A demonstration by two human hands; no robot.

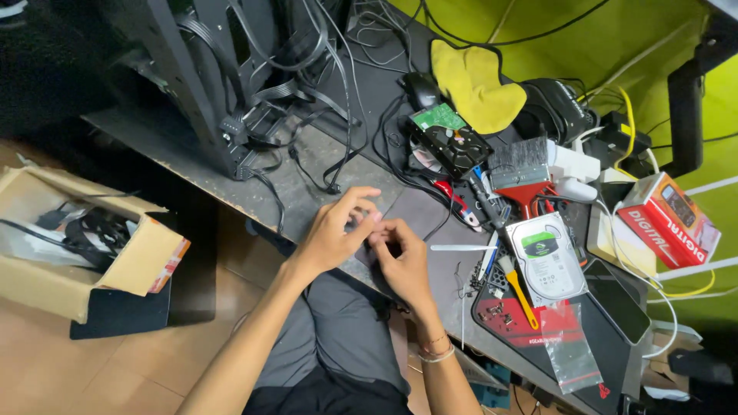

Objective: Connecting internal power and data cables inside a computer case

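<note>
1. At the right edge of the desk lies a red and white rectangular box (667,219), tilted; just left of it sits a silver hard drive (547,257) with a green and white label, face up.
2. Farther back, a second hard drive (450,140) shows a green circuit board, beside a yellow cloth (473,83).
3. Near right, a clear plastic bag (573,355) lies on a red and black mat (523,319).
4. Far left on the floor stands an open cardboard box (73,261) holding black cables.
5. Left hand (332,234) and right hand (400,257) meet above the desk's near edge, fingertips pinched together on a small object (374,223).
6. That object is almost wholly hidden; its kind cannot be told.
</note>
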